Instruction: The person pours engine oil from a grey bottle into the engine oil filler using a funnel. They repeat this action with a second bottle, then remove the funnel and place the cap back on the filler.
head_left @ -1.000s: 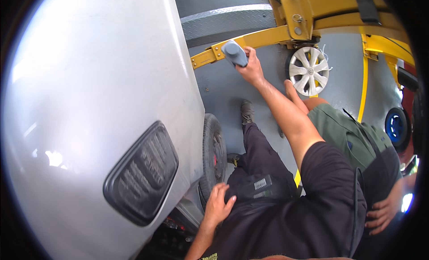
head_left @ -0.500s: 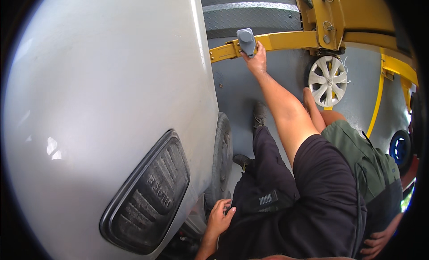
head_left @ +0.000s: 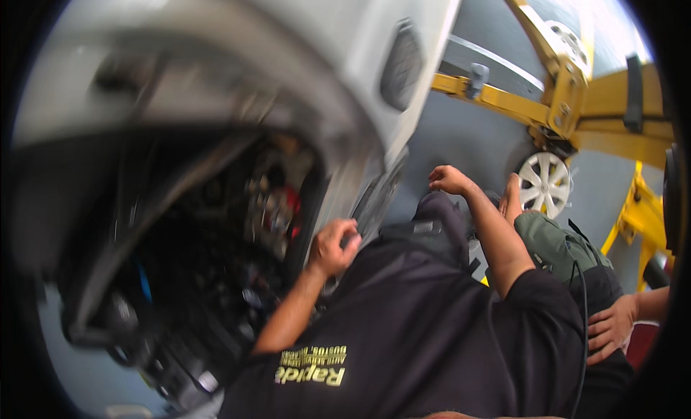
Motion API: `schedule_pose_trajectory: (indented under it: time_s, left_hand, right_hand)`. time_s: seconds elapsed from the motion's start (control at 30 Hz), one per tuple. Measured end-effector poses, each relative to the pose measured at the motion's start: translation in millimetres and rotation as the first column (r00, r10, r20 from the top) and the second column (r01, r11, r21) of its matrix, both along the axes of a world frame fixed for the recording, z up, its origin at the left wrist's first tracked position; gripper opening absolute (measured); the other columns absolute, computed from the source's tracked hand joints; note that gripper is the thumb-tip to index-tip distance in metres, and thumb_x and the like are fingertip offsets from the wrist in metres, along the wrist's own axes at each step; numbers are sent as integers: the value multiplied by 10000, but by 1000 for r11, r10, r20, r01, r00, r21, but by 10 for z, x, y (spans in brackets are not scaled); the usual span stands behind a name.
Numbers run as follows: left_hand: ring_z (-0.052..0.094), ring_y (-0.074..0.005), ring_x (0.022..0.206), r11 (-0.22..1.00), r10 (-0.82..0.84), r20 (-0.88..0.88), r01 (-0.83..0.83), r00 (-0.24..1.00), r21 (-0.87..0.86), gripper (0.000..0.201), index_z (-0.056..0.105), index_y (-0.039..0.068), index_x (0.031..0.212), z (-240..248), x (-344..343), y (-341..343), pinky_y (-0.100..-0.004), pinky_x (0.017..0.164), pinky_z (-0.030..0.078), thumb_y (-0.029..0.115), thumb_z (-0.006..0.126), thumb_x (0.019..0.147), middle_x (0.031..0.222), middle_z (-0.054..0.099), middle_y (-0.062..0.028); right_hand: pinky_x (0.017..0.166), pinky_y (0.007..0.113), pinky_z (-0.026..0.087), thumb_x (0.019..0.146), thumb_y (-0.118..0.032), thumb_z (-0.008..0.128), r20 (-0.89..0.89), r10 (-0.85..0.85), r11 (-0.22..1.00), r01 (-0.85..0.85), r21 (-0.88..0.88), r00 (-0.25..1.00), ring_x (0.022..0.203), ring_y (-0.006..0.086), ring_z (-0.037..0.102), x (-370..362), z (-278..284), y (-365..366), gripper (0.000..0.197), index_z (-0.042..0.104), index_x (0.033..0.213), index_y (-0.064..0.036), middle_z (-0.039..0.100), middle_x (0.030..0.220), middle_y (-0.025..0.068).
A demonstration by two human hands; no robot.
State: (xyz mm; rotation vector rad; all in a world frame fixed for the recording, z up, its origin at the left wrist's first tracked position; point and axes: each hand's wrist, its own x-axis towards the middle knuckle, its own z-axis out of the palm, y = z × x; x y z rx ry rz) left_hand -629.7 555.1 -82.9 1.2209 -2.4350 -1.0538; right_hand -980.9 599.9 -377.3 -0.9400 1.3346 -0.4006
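My left hand (head_left: 335, 248) is beside the front wheel (head_left: 378, 196) of a silver van, its fingers loosely bent and thumb apart, with nothing visible in it. My right hand (head_left: 448, 180) hangs in front of my thigh, fingers loosely curved and empty. Beyond it, a grey lift pad (head_left: 478, 80) stands on a yellow lift arm (head_left: 515, 106), apart from my hand. At my left the van's front opening (head_left: 237, 224) shows dark machinery, smeared by motion.
Close at my right stands a person in green shorts (head_left: 558, 239), a hand (head_left: 608, 329) at their side. A wheel with a silver hubcap (head_left: 545, 184) is by the lift's yellow base. More yellow lift parts (head_left: 643, 210) are at far right. The van's body (head_left: 360, 30) borders my left.
My right hand has let go of the grey lift pad and drawn back toward my body. The view has swung left, bringing the van's front opening into sight. My left hand has risen.
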Motion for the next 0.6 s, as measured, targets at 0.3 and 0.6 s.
schedule_pose_trajectory:
  time_s: [0.3,0.6]
  left_hand:
    - [647,-210,612,701,590,-84,-562,803,-440,239,656,67,1113,-163,2238,1081,-340,570,528,133,774,917,793,667,-62]
    - [719,-320,811,328,913,-85,-844,398,-424,234,651,97,1089,-858,3411,2399,-459,718,583,180,744,891,883,704,-90]
  right_hand:
    - [873,389,604,921,-255,787,-194,321,880,-368,-301,927,998,272,773,1339,2345,116,296,772,1100,-20,801,1027,155]
    - [921,395,601,940,-185,785,-194,430,770,-470,-430,882,1010,272,773,2397,2818,510,337,721,1220,-11,797,1068,156]
